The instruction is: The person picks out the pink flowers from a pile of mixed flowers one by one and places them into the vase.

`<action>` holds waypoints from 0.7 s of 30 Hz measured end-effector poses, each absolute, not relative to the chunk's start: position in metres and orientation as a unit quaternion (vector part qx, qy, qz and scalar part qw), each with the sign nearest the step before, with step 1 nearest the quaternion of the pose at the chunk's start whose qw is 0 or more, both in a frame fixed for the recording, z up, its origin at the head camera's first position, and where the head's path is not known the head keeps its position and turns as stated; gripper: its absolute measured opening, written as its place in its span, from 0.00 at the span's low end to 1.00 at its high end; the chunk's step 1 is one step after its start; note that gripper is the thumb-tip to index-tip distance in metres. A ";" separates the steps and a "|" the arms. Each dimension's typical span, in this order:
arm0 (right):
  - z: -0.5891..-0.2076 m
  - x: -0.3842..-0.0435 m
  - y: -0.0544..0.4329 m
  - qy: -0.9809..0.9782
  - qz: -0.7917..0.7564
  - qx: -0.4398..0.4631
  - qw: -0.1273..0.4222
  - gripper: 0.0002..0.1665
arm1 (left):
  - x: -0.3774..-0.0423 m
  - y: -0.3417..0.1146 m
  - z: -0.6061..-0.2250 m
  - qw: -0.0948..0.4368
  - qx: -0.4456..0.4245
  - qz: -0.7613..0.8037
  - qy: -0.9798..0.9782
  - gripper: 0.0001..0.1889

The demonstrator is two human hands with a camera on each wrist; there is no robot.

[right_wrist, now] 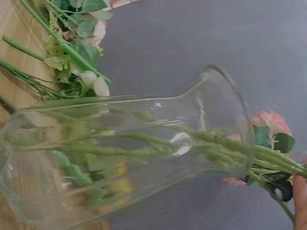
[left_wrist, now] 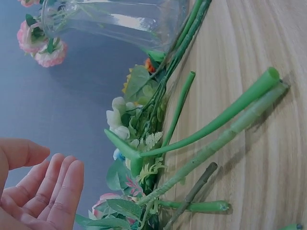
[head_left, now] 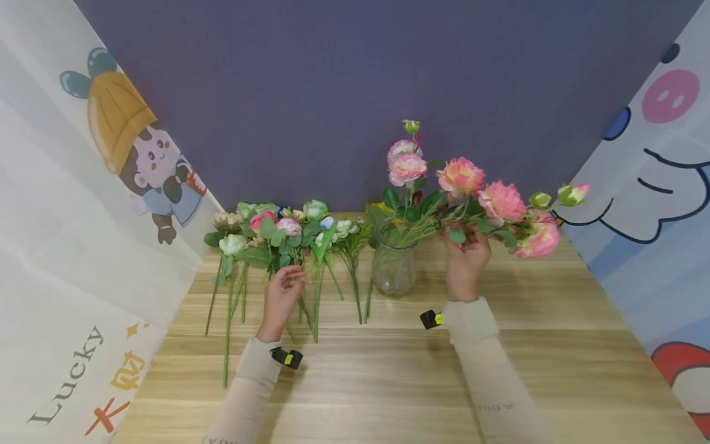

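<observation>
Pink artificial flowers [head_left: 501, 202] lean out to the right from a clear glass vase [head_left: 395, 271]. My right hand [head_left: 468, 256] grips their green stems just outside the vase's mouth; in the right wrist view only a bit of that hand [right_wrist: 301, 203] shows at the edge, against the stems [right_wrist: 268, 160]. Inside the glass the stems run down toward its base. Paler pink blooms [head_left: 407, 163] rise upright above the rim. My left hand [head_left: 284, 299] hovers over the row of loose flowers with nothing between its loosely bent fingers [left_wrist: 67, 191].
Several loose artificial flowers [head_left: 288, 228] lie in a row left of the vase, their stems [head_left: 226, 345] pointing toward me on the wooden table [head_left: 360, 382]. A yellow flower [head_left: 383, 206] lies behind the vase. A dark grey panel [head_left: 288, 111] stands at the back.
</observation>
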State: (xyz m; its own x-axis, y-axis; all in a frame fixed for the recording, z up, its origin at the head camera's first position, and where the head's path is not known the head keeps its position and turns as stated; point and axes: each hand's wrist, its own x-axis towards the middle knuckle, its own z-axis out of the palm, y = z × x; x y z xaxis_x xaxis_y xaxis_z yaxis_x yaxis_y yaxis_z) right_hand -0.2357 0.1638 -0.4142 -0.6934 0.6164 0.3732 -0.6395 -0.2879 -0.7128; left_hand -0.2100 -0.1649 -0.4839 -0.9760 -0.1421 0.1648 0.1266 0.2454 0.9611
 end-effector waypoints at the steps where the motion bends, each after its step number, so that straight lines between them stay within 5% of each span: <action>1: -0.415 -0.236 0.162 -0.450 0.805 0.008 0.386 0.14 | -0.210 -0.165 -0.484 0.112 0.003 -0.614 -0.781 0.15; 21: -0.410 -0.244 0.153 -0.403 0.859 -0.076 0.308 0.23 | -0.210 -0.174 -0.492 0.064 0.022 -0.590 -0.805 0.14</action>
